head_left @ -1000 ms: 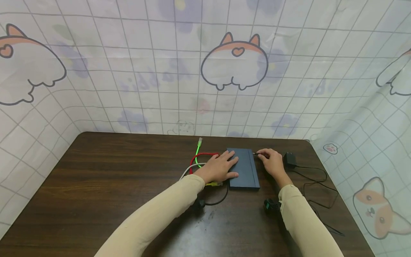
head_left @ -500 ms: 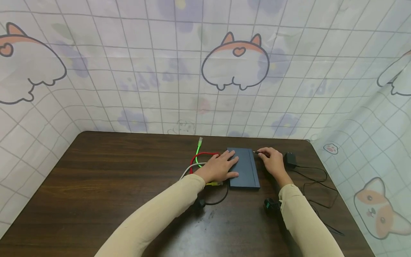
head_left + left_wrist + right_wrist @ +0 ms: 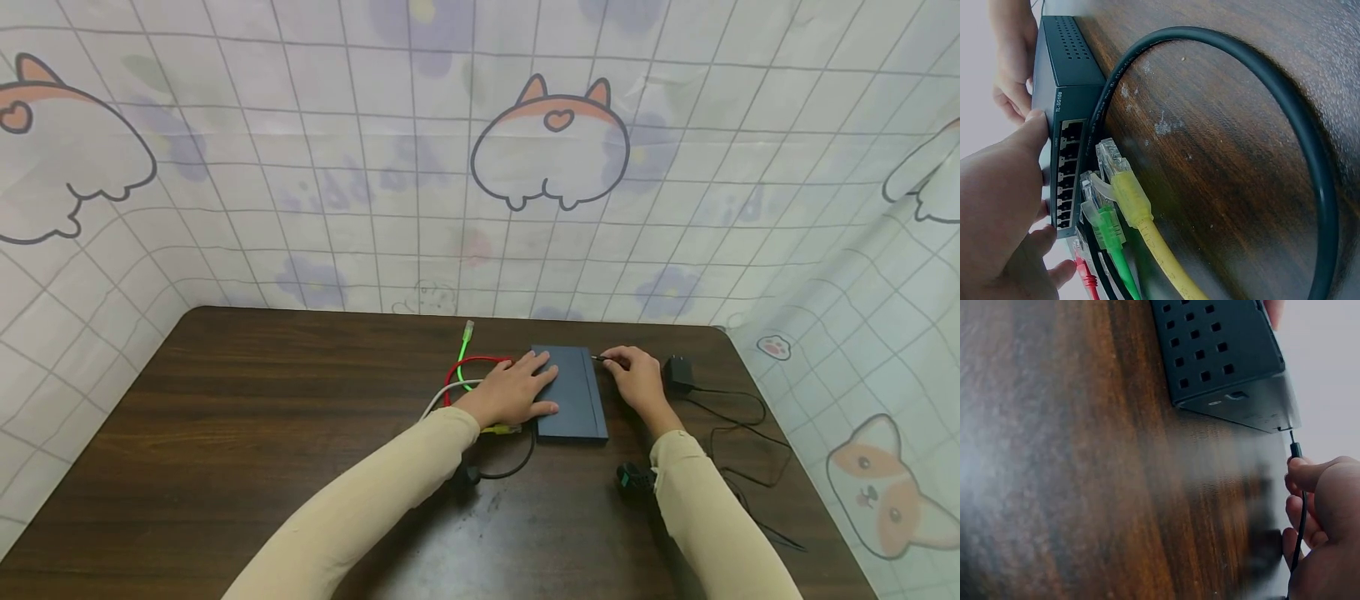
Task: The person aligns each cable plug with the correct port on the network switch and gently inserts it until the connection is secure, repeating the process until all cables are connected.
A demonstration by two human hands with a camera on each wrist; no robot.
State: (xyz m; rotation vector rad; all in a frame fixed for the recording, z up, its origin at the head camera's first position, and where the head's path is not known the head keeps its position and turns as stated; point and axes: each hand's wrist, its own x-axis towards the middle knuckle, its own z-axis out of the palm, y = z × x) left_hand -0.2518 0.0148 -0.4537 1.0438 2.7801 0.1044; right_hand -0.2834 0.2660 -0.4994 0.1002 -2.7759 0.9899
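Observation:
A dark blue-grey network switch [image 3: 573, 412] lies on the table. My left hand [image 3: 512, 392] rests on its top with spread, straight fingers. The left wrist view shows its row of Ethernet ports [image 3: 1067, 175] with no cables in them. At the opposite side, my right hand [image 3: 636, 379] pinches a thin black power plug [image 3: 1296, 450] between thumb and fingers. The plug's metal tip is right at the switch's edge, near a small socket. Beside the ports lie a yellow Ethernet plug [image 3: 1130, 194], a green one [image 3: 1109, 228] and a red one [image 3: 1087, 275].
A black power adapter [image 3: 678, 375] stands on the right of the table, its thin cord [image 3: 750, 477] looping toward the front. A thick black cable [image 3: 1310, 119] curves out near the ports. A patterned curtain [image 3: 360, 167] rises behind the table.
My right hand with the power plug moves away from me by a hair, then comes back. The left hand and the switch stay in place.

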